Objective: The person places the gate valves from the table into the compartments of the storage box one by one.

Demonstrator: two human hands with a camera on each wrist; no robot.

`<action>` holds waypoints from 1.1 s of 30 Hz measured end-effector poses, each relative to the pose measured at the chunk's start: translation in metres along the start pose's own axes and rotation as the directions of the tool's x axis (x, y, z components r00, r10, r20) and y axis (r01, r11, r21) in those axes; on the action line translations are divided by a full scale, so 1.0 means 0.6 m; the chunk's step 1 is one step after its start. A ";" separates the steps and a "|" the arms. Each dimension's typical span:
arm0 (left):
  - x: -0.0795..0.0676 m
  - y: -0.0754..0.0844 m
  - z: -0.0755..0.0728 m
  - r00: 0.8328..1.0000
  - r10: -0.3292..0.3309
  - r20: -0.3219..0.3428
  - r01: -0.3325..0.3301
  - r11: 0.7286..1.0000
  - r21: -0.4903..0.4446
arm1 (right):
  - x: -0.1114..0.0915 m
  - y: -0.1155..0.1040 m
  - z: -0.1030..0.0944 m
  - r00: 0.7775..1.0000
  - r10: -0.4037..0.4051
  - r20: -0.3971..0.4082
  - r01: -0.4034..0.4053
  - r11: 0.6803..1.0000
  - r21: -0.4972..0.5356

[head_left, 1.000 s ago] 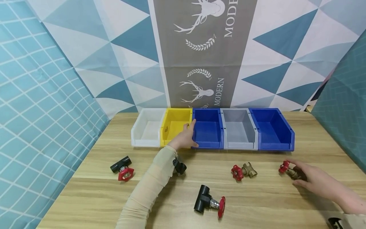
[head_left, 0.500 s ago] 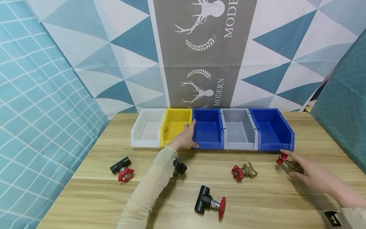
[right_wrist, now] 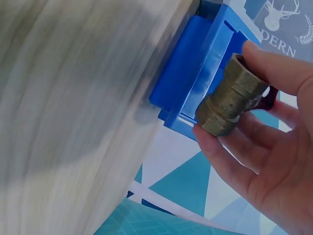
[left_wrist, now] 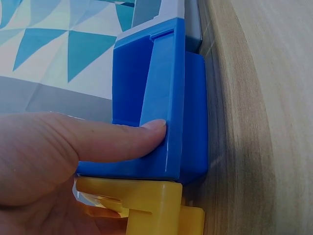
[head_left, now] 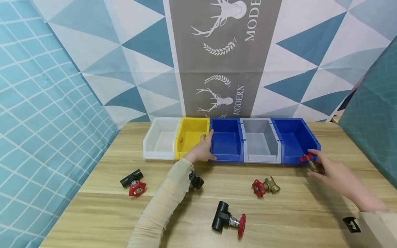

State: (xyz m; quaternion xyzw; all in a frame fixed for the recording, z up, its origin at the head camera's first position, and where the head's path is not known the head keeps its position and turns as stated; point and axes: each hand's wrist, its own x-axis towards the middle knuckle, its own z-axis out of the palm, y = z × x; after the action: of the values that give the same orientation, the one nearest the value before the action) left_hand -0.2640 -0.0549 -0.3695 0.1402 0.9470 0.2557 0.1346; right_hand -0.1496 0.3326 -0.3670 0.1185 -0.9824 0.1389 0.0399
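Your right hand [head_left: 336,174] grips 1 brass valve [right_wrist: 230,103] — rightmost of 5 bins [head_left: 293,139] by its fingers. Left hand [head_left: 200,150]: fingers extended, touching middle bin [head_left: 227,157] — 3 more valves [head_left: 221,216] nearer you.

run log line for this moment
right hand: grips brass valve near rightmost bin; left hand: touches middle bin; on table: left black valve, front black valve, second brass valve

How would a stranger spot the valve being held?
Find the row of bins on the table, then its rightmost blue bin. By that bin's front edge, the right hand holds a brass valve with a red handwheel. Another brass valve lies on the table; only this one is held.
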 end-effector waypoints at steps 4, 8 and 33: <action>-0.001 0.000 0.000 1.000 -0.009 0.003 0.009 1.000 -0.001 | 0.011 -0.005 -0.005 0.999 0.029 -0.023 -0.028 0.999 0.019; -0.001 -0.001 0.000 1.000 -0.020 -0.004 0.020 1.000 -0.004 | 0.021 -0.009 -0.006 0.996 0.019 -0.087 -0.015 0.999 0.043; -0.002 0.001 0.004 1.000 -0.004 -0.019 0.004 1.000 -0.005 | 0.099 -0.023 0.006 0.962 0.187 -0.197 -0.151 0.971 0.184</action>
State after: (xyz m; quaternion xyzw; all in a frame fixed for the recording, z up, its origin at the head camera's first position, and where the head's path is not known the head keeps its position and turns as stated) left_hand -0.2619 -0.0538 -0.3707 0.1354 0.9479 0.2591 0.1267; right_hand -0.2040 0.3055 -0.3600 0.0211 -0.9638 0.2359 0.1228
